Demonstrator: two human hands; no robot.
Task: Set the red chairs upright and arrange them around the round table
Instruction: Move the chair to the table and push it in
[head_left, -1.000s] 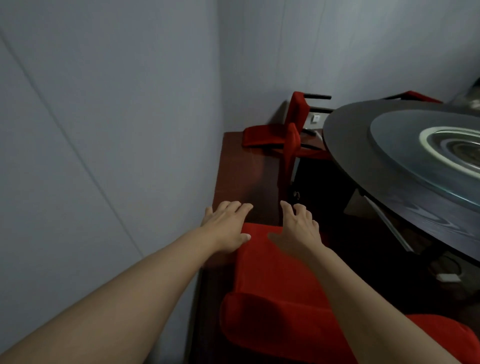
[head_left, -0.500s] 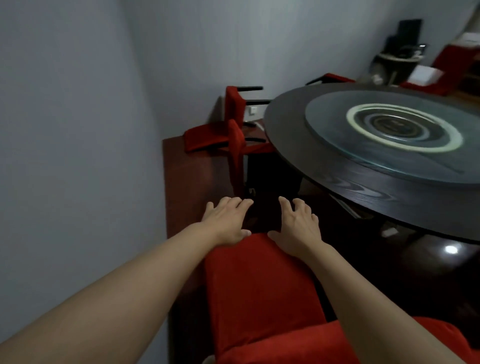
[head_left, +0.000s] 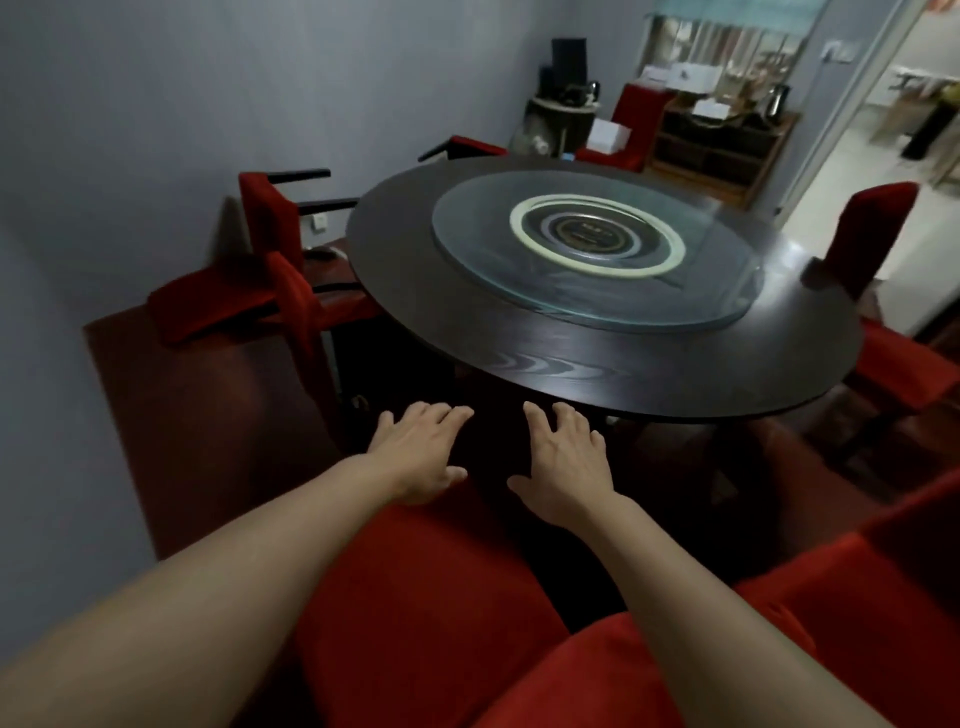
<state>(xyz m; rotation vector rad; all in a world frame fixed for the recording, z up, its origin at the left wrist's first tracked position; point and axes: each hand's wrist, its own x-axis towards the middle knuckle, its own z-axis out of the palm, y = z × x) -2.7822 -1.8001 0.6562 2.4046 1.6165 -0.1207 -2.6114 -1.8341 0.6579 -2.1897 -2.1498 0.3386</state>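
A red chair (head_left: 415, 597) lies close under me, its far edge pointing at the dark round table (head_left: 649, 384). My left hand (head_left: 415, 452) and my right hand (head_left: 561, 462) press palm down on that far edge, fingers draped over it and thumbs on the red cloth. Two more red chairs (head_left: 270, 208) lie tipped over by the wall at the table's left, black legs sticking out sideways. Another tipped red chair (head_left: 475, 145) shows behind the table. One red chair (head_left: 872, 228) stands upright at the table's right.
A glass turntable (head_left: 597, 244) sits on the table. A grey wall (head_left: 104, 156) runs close on the left. More red upholstery (head_left: 779, 649) lies at the lower right. A shelf unit (head_left: 722, 140) and a glass door (head_left: 857, 104) are at the back right.
The view and the chair under my hands have swung right, from facing the wall corner to facing the round table. Both hands have stayed on the chair's far edge.
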